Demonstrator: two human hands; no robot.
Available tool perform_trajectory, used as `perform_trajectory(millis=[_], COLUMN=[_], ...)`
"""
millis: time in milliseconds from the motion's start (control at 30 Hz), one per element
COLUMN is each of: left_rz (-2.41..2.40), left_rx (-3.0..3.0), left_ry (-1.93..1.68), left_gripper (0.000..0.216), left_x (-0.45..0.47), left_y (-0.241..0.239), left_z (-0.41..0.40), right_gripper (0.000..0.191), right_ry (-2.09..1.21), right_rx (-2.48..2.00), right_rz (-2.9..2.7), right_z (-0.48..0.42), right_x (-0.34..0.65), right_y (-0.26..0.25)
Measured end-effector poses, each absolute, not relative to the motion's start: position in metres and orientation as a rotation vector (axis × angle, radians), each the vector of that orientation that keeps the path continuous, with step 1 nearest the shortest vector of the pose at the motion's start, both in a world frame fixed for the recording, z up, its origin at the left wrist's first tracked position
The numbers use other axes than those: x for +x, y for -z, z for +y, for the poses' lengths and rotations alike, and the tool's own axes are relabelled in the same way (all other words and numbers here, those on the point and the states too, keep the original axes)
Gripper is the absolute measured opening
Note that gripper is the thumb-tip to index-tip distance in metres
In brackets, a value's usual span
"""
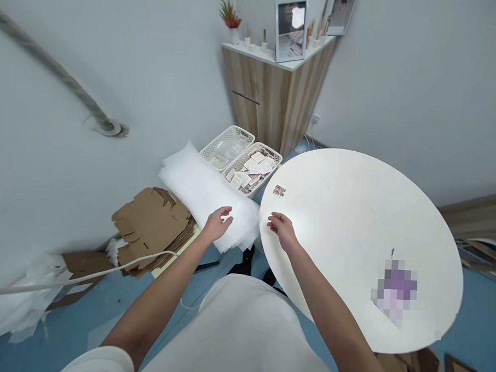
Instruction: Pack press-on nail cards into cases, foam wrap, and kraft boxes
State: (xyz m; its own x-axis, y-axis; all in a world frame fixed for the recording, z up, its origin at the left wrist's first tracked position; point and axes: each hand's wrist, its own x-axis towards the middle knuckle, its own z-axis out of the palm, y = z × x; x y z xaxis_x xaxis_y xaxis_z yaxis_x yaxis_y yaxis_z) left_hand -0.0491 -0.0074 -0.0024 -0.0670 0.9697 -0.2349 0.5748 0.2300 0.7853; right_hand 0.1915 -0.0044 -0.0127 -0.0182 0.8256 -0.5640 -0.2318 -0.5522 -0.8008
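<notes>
My left hand (218, 224) is over the near end of a stack of white foam sheets (207, 187), thumb and fingers apart, with nothing visible in it. Whether it touches the sheets I cannot tell. My right hand (282, 230) is at the left edge of the round white table (337, 212), its fingers loosely bent and nothing seen between them. Just beyond it on the tabletop lies a small group of brownish oval pieces (279, 190), too small to identify.
Behind the sheets stand a white basket with clear plastic bags (229, 149) and another with small cards and packets (255, 167). Flattened cardboard boxes (154, 223) are stacked at left, crossed by a pale cable (121, 265). A blurred purple item (397, 291) lies on the table's right side.
</notes>
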Motion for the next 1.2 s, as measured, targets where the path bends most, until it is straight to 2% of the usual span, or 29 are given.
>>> perform_trajectory(millis=[300,533,700,933,1067,1200], left_rz=[1.859,1.69,1.628,1.79,1.858,1.863], left_rx=[1.377,1.136,1.284,1.799,1.838,1.87], left_ry=[-0.75,-0.847,-0.802,-0.416,-0.187,-0.141], left_gripper=[0.042,0.053,0.048,0.037,0.029,0.019], left_x=[-0.121,-0.157,-0.167,-0.158,-0.15,-0.147], left_y=[-0.013,0.02,0.038,0.061,0.074,0.079], left_z=[0.041,0.131,0.197,0.257,0.265,0.266], right_gripper=[0.032,0.028,0.039,0.047,0.048,0.046], right_ry=[-1.647,-1.543,-1.407,-0.823,-0.706,-0.649], right_rx=[-1.354,-1.476,-1.567,-1.639,-1.721,-1.752], right_rz=[-0.986,-1.211,-1.505,-2.163,-2.312,-2.395], right_z=[0.073,0.163,0.22,0.276,0.289,0.294], right_x=[0.127,0.066,0.037,0.004,-0.008,-0.016], right_y=[-0.004,0.015,0.032,0.05,0.063,0.072])
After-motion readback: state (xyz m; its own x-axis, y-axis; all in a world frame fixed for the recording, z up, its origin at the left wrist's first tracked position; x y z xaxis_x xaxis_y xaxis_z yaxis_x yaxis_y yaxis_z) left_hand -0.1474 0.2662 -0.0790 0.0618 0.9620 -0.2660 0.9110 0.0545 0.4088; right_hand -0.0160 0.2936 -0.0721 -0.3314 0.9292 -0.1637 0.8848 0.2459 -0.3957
